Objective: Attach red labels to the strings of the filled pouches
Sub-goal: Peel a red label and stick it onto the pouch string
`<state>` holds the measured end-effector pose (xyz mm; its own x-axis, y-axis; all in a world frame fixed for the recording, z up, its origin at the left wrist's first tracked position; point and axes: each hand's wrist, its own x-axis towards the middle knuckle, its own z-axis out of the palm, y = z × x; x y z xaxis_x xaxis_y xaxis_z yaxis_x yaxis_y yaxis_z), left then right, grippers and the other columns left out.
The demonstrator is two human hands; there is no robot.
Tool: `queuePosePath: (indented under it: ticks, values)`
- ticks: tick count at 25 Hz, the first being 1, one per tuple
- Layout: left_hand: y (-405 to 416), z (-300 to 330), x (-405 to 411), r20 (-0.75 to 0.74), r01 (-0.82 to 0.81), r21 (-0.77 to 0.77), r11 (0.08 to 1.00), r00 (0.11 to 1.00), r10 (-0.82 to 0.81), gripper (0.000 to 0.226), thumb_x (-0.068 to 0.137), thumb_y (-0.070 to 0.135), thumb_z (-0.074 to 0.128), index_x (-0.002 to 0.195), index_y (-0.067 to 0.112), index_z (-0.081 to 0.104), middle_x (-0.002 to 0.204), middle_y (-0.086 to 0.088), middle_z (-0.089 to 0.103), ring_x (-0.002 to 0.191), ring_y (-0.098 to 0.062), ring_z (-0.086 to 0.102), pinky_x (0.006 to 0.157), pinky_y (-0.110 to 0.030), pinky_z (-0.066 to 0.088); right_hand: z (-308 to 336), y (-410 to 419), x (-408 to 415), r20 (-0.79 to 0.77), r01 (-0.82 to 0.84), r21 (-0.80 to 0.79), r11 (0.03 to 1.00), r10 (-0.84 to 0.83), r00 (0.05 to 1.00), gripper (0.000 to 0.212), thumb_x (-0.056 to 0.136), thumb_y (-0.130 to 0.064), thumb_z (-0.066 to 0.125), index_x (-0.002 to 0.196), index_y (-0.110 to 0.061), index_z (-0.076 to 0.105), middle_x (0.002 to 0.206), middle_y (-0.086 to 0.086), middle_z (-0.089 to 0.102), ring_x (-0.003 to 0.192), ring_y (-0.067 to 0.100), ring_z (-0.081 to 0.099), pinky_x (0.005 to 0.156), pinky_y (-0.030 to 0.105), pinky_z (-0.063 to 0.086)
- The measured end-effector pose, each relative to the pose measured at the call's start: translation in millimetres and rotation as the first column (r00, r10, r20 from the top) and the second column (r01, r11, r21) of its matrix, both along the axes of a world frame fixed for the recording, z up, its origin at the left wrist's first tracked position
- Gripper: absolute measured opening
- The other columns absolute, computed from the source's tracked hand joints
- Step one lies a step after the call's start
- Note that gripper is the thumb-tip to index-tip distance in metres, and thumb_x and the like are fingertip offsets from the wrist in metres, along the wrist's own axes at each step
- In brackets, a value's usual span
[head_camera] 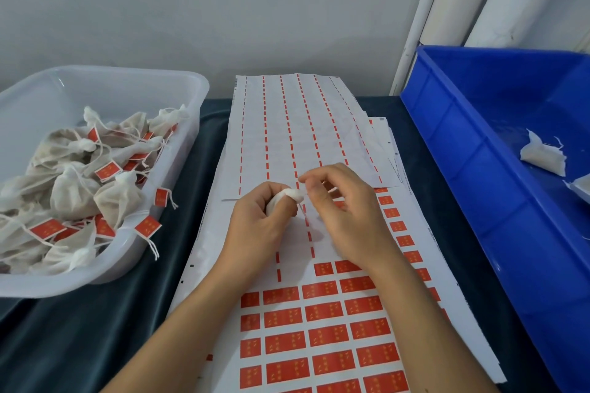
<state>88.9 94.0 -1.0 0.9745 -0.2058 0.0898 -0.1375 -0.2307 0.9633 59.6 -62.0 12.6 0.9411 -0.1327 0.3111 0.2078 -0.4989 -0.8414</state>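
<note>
A: What is the left hand (255, 217) doing?

B: Its fingers are curled round a small white pouch (289, 196); the gathered top of the pouch pokes out past the thumb, toward the right hand.

A: And the right hand (338, 210)?

B: Just beside the left one, fingers bent, thumb and forefinger drawn together at the pouch's top. A thin white string (301, 209) hangs down between the two hands. It seems to be pinching that string, though the contact itself is too small to see for sure.

A: What lies under the hands?

B: A label sheet (325, 338), with rows of red labels (285, 343) toward the person's wrists and bare backing right below the fingers. Beyond the hands a second, stripped sheet (287, 131) lies over it, showing only thin red dashes.

A: Further out?

B: Left of the left hand stands a clear plastic tub (178, 137) heaped with filled pouches (73, 188) that already carry red tags on their strings. Right of the right hand is a blue bin (479, 150) holding a couple of white pouches (544, 156) with no tags visible. All of it rests on a dark cloth (79, 329).
</note>
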Motion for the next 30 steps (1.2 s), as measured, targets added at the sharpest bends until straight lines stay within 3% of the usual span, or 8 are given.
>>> queuePosePath:
  ticks: [3, 6, 10, 15, 20, 23, 27, 30]
  values:
    - [0, 0, -1, 0.007, 0.025, 0.026, 0.999, 1.000, -0.025, 0.018, 0.103, 0.036, 0.058, 0.093, 0.029, 0.070, 0.086, 0.017, 0.072, 0.080, -0.007, 0.071, 0.062, -0.012, 0.053, 0, 2, -2, 0.091, -0.052, -0.074, 0.996, 0.059, 0.994, 0.012, 0.099, -0.036, 0.066, 0.107, -0.029, 0.071, 0.105, -0.019, 0.068, 0.101, 0.004, 0.063, 0.083, 0.009, 0.049]
    - [0, 1, -2, -0.004, 0.067, 0.053, 0.996, 0.998, -0.067, 0.020, 0.104, 0.033, 0.058, 0.090, 0.029, 0.071, 0.082, 0.015, 0.073, 0.075, -0.009, 0.071, 0.060, -0.013, 0.053, -1, -1, -1, 0.089, -0.030, -0.117, 0.993, 0.041, 0.995, 0.005, 0.098, -0.026, 0.069, 0.102, -0.024, 0.072, 0.099, -0.015, 0.069, 0.097, 0.002, 0.063, 0.081, 0.007, 0.048]
    - [1, 8, -5, -0.048, 0.122, -0.026, 0.992, 0.991, -0.123, 0.031, 0.101, 0.046, 0.059, 0.085, 0.025, 0.074, 0.073, 0.007, 0.072, 0.063, -0.011, 0.069, 0.056, -0.014, 0.050, 0, -2, 0, 0.045, 0.019, -0.008, 1.000, -0.018, 0.999, 0.005, 0.099, -0.025, 0.067, 0.096, -0.029, 0.069, 0.092, -0.018, 0.069, 0.093, 0.002, 0.066, 0.080, 0.011, 0.054]
    - [4, 14, -7, -0.110, 0.145, -0.109, 0.983, 0.981, -0.157, 0.034, 0.103, 0.044, 0.057, 0.081, 0.027, 0.076, 0.077, 0.002, 0.073, 0.065, -0.013, 0.068, 0.062, -0.018, 0.055, 3, 4, -2, 0.071, 0.044, 0.078, 0.996, -0.050, 0.996, 0.009, 0.097, -0.027, 0.071, 0.096, -0.034, 0.065, 0.085, -0.019, 0.068, 0.081, 0.008, 0.068, 0.069, 0.017, 0.057]
    - [2, 14, -6, -0.143, 0.114, -0.098, 0.989, 0.982, -0.127, 0.036, 0.103, 0.045, 0.057, 0.081, 0.025, 0.076, 0.074, -0.001, 0.070, 0.063, -0.014, 0.063, 0.061, -0.019, 0.053, 4, 3, -7, 0.222, 0.047, -0.114, 0.992, -0.021, 0.975, 0.006, 0.098, -0.032, 0.064, 0.103, -0.029, 0.064, 0.085, -0.030, 0.059, 0.081, -0.004, 0.063, 0.064, 0.007, 0.049]
    - [3, 12, -3, -0.161, 0.076, -0.118, 0.990, 0.982, -0.095, 0.037, 0.105, 0.044, 0.057, 0.082, 0.022, 0.076, 0.074, -0.002, 0.068, 0.063, -0.013, 0.059, 0.060, -0.020, 0.052, 0, 1, -7, 0.254, 0.058, -0.212, 0.976, -0.002, 0.967, 0.010, 0.099, -0.034, 0.061, 0.107, -0.029, 0.065, 0.090, -0.024, 0.063, 0.081, 0.002, 0.064, 0.066, 0.013, 0.055]
    - [4, 11, -2, -0.169, 0.070, -0.130, 0.989, 0.981, -0.092, 0.037, 0.105, 0.044, 0.057, 0.082, 0.023, 0.077, 0.071, 0.000, 0.067, 0.062, -0.009, 0.058, 0.062, -0.022, 0.051, -4, 1, -7, 0.279, 0.079, -0.251, 0.965, -0.006, 0.960, 0.011, 0.097, -0.025, 0.067, 0.107, -0.024, 0.070, 0.091, -0.025, 0.061, 0.078, -0.011, 0.062, 0.068, 0.001, 0.047]
    - [2, 10, -3, -0.170, 0.067, -0.128, 0.989, 0.982, -0.088, 0.036, 0.105, 0.044, 0.057, 0.083, 0.023, 0.077, 0.074, 0.002, 0.070, 0.063, -0.007, 0.060, 0.064, -0.022, 0.051, -5, 1, -7, 0.274, 0.085, -0.259, 0.962, -0.011, 0.962, 0.015, 0.095, -0.026, 0.067, 0.109, -0.024, 0.072, 0.092, -0.020, 0.068, 0.073, -0.005, 0.064, 0.069, 0.002, 0.049]
